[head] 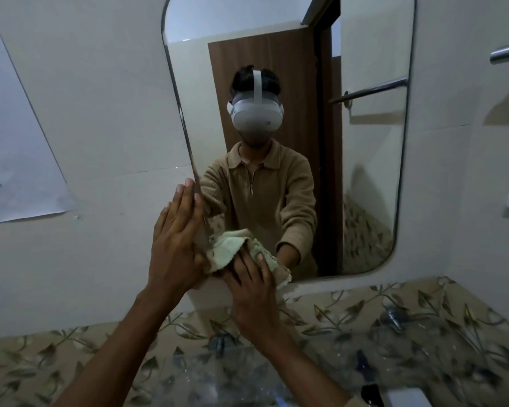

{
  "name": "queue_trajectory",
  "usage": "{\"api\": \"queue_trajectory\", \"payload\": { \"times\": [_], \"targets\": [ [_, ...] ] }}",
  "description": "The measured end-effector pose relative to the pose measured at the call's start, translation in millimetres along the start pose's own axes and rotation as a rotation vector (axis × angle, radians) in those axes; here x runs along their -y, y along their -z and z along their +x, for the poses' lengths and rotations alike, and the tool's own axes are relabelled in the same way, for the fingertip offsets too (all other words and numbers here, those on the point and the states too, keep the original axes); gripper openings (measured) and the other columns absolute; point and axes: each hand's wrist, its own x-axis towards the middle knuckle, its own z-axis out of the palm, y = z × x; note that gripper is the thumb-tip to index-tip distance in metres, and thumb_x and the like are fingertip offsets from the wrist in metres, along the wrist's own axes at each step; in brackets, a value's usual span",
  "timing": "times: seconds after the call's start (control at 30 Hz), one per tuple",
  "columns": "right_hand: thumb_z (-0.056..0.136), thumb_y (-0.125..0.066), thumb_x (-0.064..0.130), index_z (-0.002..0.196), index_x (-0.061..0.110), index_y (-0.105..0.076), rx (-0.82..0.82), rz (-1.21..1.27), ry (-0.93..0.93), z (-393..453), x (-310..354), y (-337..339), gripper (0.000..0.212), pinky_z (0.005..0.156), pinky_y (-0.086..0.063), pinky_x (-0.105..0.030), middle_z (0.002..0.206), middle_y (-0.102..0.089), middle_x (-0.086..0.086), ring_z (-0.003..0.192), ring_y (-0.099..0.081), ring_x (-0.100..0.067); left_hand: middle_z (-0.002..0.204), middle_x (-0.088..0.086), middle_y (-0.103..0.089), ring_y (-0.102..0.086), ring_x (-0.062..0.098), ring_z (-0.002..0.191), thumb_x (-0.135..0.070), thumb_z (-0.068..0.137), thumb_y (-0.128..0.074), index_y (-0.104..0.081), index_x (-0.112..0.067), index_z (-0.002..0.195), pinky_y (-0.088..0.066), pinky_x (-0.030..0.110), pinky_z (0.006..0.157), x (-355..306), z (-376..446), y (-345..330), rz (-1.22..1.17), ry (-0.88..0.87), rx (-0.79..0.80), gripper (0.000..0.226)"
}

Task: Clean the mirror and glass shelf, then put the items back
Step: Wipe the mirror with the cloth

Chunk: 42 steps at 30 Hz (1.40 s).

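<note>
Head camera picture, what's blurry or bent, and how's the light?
Head view: dim, flat light; wide-angle bends the mirror edges; the glass shelf at the bottom is smeared with blur; right hand on the cloth and left hand are slightly soft.

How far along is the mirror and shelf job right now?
Nothing reads as finished. In hand: the right hand presses a green cloth to the mirror at its lower left corner, while the left hand lies flat on its edge. Left: the glass shelf below and returning items.
</note>
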Motion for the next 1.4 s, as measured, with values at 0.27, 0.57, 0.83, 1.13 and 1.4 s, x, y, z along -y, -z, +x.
{"api": "queue_trajectory", "payload": {
  "times": [0.27,0.57,0.83,1.13,1.4],
  "targets": [
    [0.093,-0.036,0.072,0.118,0.054,-0.057,-0.109,0.144,-0.395,-51,-108,72,0.037,0.092,-0.053,-0.045,0.116,-0.058,0.018,0.109,-0.062,-0.021,0.166,0.010,-0.008,-0.004,0.027,0.154,0.000,0.068,-0.041,-0.023,-0.006,0.155,-0.022,0.054,0.120,-3,-1,-2,-0.004,0.012,-0.008,0.089],
    [0.084,-0.071,-0.004,0.096,0.013,-0.074,-0.459,0.615,-1.118,-28,-92,119,0.021,0.073,-0.055,-0.029,0.090,-0.071,0.002,0.094,-0.071,-0.031,0.166,0.009,-0.008,-0.004,0.027,0.154,-0.003,0.069,-0.039,-0.024,-0.008,0.154,-0.017,0.049,0.123,-5,-1,-6,-0.013,0.027,-0.033,0.086],
    [0.085,-0.062,-0.011,0.108,0.008,-0.074,0.729,1.061,-0.714,17,-26,118,0.031,0.077,-0.051,-0.026,0.094,-0.073,0.000,0.087,-0.065,-0.010,0.166,0.007,-0.008,-0.005,0.026,0.154,-0.001,0.063,-0.041,-0.025,-0.008,0.154,-0.024,0.051,0.119,-2,-1,-5,0.009,0.018,-0.027,0.093],
    [0.088,-0.051,0.018,0.104,0.024,-0.077,-0.122,0.078,-0.377,38,-23,103,0.031,0.075,-0.049,-0.028,0.101,-0.053,0.000,0.093,-0.050,-0.014,0.166,0.007,-0.008,-0.004,0.025,0.154,0.011,0.062,-0.055,-0.024,-0.009,0.155,-0.021,0.049,0.121,1,-1,-8,-0.001,0.019,-0.047,0.100],
    [0.090,-0.060,0.010,0.114,0.014,-0.052,-0.438,0.214,-0.686,18,-6,72,0.026,0.070,-0.045,-0.015,0.110,-0.054,-0.006,0.092,-0.055,-0.011,0.165,0.011,-0.014,-0.007,0.026,0.154,0.002,0.068,-0.045,-0.029,-0.006,0.153,-0.020,0.049,0.121,-1,-1,-13,-0.025,0.020,-0.098,0.087]
  ]
}}
